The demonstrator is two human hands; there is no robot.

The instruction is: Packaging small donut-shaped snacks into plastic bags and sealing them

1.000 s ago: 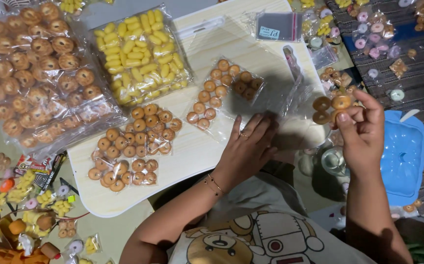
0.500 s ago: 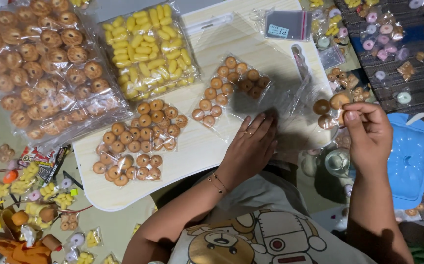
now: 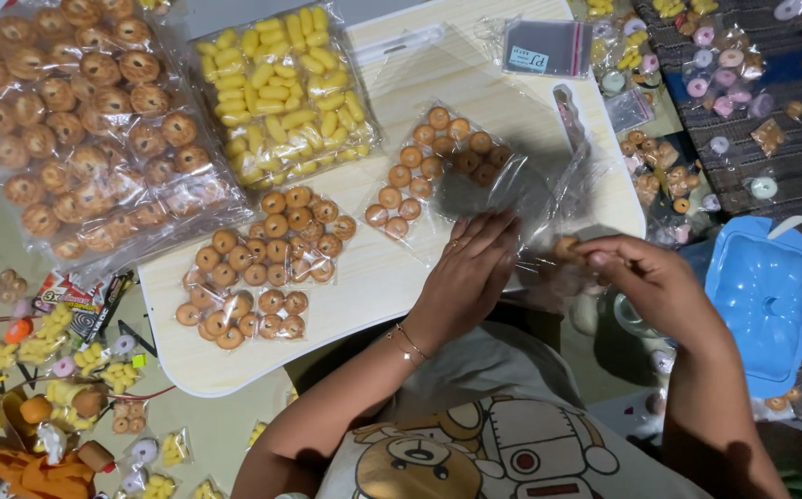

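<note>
Golden-brown ring biscuits (image 3: 276,242), yellow snacks (image 3: 281,88), a blue plastic lid (image 3: 766,296).

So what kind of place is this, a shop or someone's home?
Probably a home packing spot for small snacks: a low wooden table on the floor, big bags of round biscuits, and many small filled packets.

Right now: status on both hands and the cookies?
Left hand flat on clear bag. Right hand pinching round cookies at bag's edge. Filled cookie packs lie apart, nothing blocking.

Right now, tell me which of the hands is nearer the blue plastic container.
Right. The right hand is just left of the blue plastic container; the left hand is farther left, on the table.
</note>
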